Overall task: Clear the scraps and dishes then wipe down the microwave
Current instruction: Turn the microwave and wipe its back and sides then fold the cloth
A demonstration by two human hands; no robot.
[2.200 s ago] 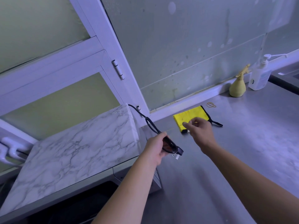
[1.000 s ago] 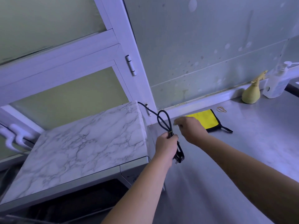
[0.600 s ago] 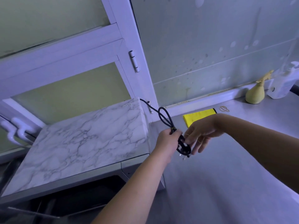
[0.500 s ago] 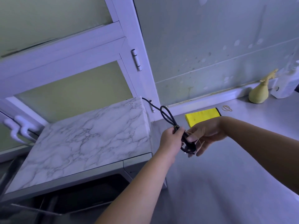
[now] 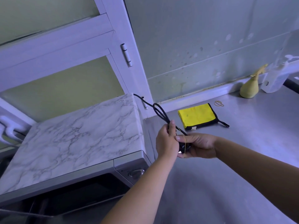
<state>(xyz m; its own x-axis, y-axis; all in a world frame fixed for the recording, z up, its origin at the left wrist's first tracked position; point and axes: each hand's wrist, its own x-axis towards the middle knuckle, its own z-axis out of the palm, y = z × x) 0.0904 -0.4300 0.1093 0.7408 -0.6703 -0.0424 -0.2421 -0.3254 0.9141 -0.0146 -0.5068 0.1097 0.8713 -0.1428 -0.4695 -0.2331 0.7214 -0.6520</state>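
The microwave (image 5: 77,141) with a marble-patterned top stands at the left on the steel counter (image 5: 242,159). Its black power cord (image 5: 159,111) runs from its back corner and is looped. My left hand (image 5: 166,141) is closed around the bunched cord beside the microwave's right side. My right hand (image 5: 198,146) grips the cord's plug end, touching my left hand, with a thin yellow rubber band (image 5: 184,139) stretched over the bundle. A folded yellow cloth (image 5: 197,116) with black trim lies on the counter just behind my hands.
A yellow spray bottle (image 5: 250,89) and a clear pump bottle (image 5: 275,81) stand against the back wall at the right. Loose rubber bands (image 5: 218,103) lie near the cloth. A white window frame (image 5: 124,54) rises behind the microwave.
My right hand has closed further onto the plug end of the cord and now presses against my left hand. The rubber band now shows across the bundle.
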